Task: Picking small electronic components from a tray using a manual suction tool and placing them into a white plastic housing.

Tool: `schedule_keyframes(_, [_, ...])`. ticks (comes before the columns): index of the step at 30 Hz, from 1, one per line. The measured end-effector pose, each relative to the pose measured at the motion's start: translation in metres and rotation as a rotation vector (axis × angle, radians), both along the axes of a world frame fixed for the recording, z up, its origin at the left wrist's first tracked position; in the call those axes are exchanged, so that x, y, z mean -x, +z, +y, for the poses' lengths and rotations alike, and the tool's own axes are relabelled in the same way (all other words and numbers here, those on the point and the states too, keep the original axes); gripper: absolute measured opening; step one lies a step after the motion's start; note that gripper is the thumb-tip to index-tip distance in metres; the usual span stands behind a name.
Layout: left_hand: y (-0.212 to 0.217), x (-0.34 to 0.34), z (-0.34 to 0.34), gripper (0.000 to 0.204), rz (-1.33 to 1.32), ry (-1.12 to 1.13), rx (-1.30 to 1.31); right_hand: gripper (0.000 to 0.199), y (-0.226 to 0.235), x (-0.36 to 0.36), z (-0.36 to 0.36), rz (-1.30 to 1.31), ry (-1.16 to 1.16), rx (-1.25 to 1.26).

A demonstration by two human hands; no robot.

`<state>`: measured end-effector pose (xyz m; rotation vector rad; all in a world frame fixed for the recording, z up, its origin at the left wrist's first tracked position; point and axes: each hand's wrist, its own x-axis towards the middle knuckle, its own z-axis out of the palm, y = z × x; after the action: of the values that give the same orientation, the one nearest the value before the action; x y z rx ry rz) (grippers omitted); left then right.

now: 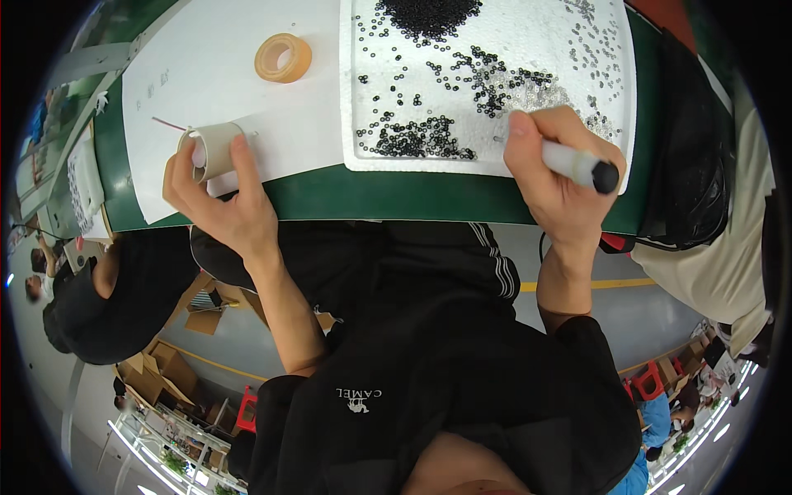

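Observation:
My left hand (pixel 227 206) is closed around a short cream tube (pixel 221 148), lying on its side, with its hollow end toward the left. A thin reddish-brown stick pokes out beyond its far left edge. In my right hand (pixel 557 181) is a thick white pen-shaped tool (pixel 568 161) with a black end. Its tip is hard to make out, low over the near right part of a white foam tray (pixel 347 107). Small black rings (pixel 417 139) lie scattered in the tray, with a dense black heap (pixel 429 16) at the far side. Clear rings (pixel 590 49) spread along the right.
A roll of amber tape (pixel 283 58) lies on white paper (pixel 198 74) left of the tray. Beneath is a green tabletop (pixel 396 198). A black bag-like item (pixel 689 181) is at the right edge. A person in dark clothes (pixel 115 297) is at the left.

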<state>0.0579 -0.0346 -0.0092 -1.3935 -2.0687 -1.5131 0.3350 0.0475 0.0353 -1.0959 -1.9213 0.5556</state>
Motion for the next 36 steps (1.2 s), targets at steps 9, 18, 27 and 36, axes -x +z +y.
schedule_keyframes(9, [0.039,-0.010,-0.017,0.039,-0.818,-0.183,-0.178,0.007,0.028,-0.024,-0.021,0.551,0.558,0.425])
schedule_keyframes(18, [0.089,-0.096,-0.016,0.055,-1.347,-0.364,-0.347,0.023,0.040,0.025,-0.069,0.264,0.354,0.256])
schedule_keyframes(27, [0.096,-0.107,-0.015,0.048,-1.333,-0.266,-0.257,0.031,0.025,0.047,-0.079,0.147,0.284,-0.045])
schedule_keyframes(36, [0.088,-0.107,-0.015,0.033,-1.142,-0.277,-0.261,0.027,0.035,0.048,-0.079,0.153,0.256,-0.038])
